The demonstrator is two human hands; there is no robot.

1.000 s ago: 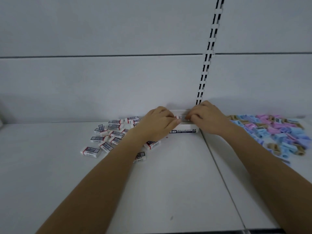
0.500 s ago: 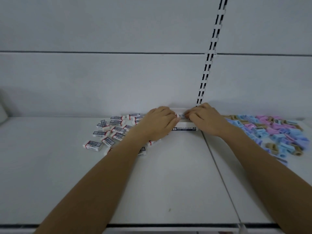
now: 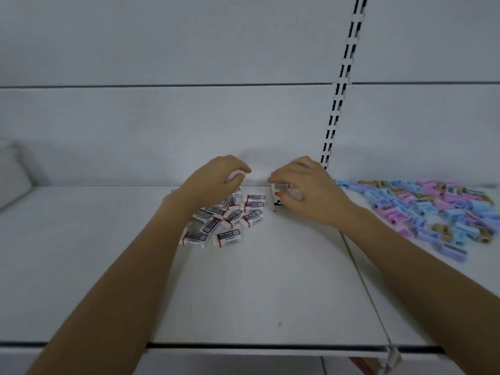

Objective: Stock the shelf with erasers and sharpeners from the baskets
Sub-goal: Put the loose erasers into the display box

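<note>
Several small white erasers with dark sleeves lie in a loose pile (image 3: pixel 230 220) on the white shelf (image 3: pixel 257 288), near its back wall. My left hand (image 3: pixel 216 182) hovers over the pile with curled fingers that pinch a white eraser (image 3: pixel 234 176). Just right of the pile, my right hand (image 3: pixel 303 193) grips a white eraser box (image 3: pixel 278 194) standing on the shelf, its fingers curled over the top. Most of the box is hidden by that hand. Blue, pink and tan sharpeners (image 3: pixel 433 209) lie spread on the shelf section to the right.
A slotted upright (image 3: pixel 338 104) runs up the back wall behind my right hand. A seam (image 3: pixel 362 277) separates the two shelf sections. The shelf's front edge (image 3: pixel 243 346) crosses the bottom, with a clear plastic clip (image 3: pixel 389 358) at the joint. A pale object (image 3: pixel 13 174) sits far left.
My hands have separated: the left one has lifted away from the box to above the eraser pile with an eraser, while the right one stays on the box. The camera has tilted down.
</note>
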